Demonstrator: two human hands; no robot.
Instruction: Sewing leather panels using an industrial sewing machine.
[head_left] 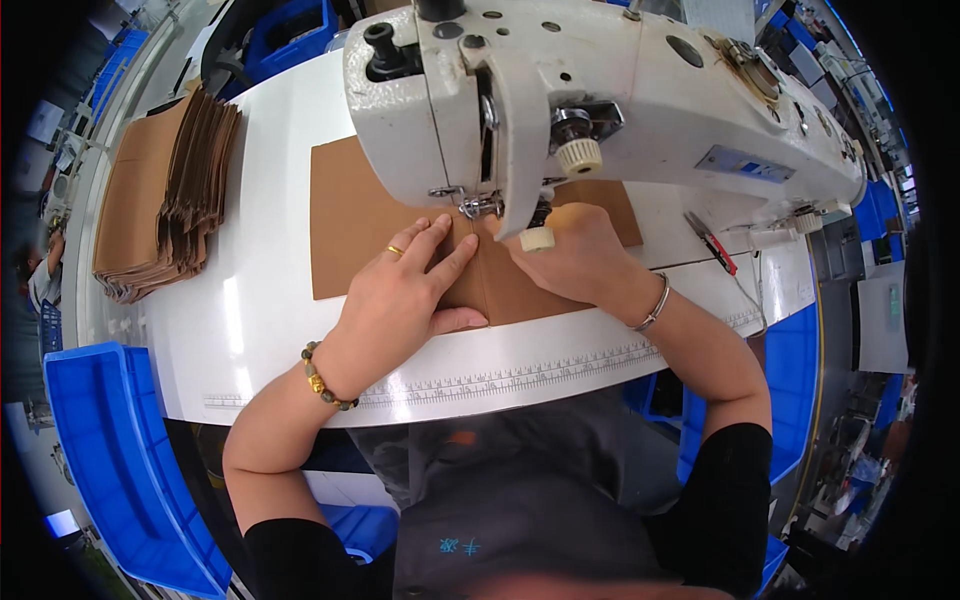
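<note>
A brown flat panel (338, 225), like leather or stiff fabric, lies under the head of a white sewing machine (640, 110). A line runs down the panel toward me from the needle area (476, 207). My left hand (395, 290) rests flat on the panel with its fingers apart, their tips just left of and in front of the needle. On the right side of the needle, my right hand (590, 258) is closed over the panel. Its fingertips are partly hidden behind the machine's front parts, so what they pinch does not show.
A thick stack of brown panels (140, 190) stands at the left of the white table (270, 345). Red-handled thread snips (712, 245) lie at right. A ruler scale (480, 386) follows the near edge. Blue bins flank the table at left (120, 440) and right (795, 380).
</note>
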